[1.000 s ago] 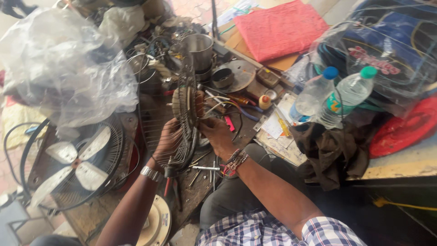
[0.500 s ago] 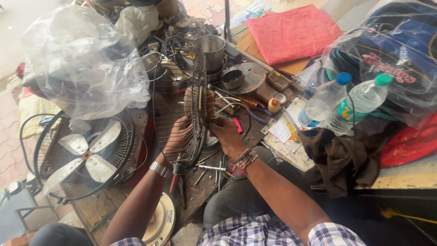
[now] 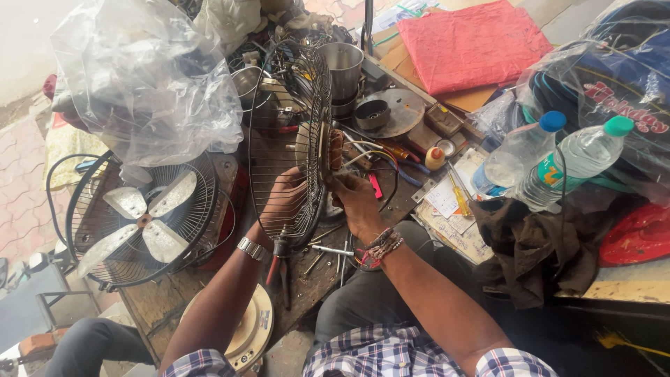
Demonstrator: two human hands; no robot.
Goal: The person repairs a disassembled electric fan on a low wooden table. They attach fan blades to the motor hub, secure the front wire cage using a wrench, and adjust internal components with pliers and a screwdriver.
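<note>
A round wire fan guard (image 3: 283, 105) stands on edge over the cluttered workbench (image 3: 314, 272), with a fan motor (image 3: 322, 150) showing copper windings fixed at its centre. My left hand (image 3: 283, 202) grips the guard from behind, seen through the wires. My right hand (image 3: 356, 199) holds the motor side at the front. Coloured wires (image 3: 380, 157) trail from the motor to the right. Pliers (image 3: 279, 262) lie just below my left hand.
A fan with pale blades in a wire cage (image 3: 139, 216) lies at left under a clear plastic bag (image 3: 139, 84). Two plastic bottles (image 3: 551, 164) stand right. Behind are metal cups (image 3: 342, 66), a red cloth (image 3: 471, 42) and a dark rag (image 3: 537, 248). Screwdrivers (image 3: 460, 195) lie on papers.
The guard with the motor has been lifted and tilted more upright between my hands. The view has shifted right and closer, so the caged fan shows fully.
</note>
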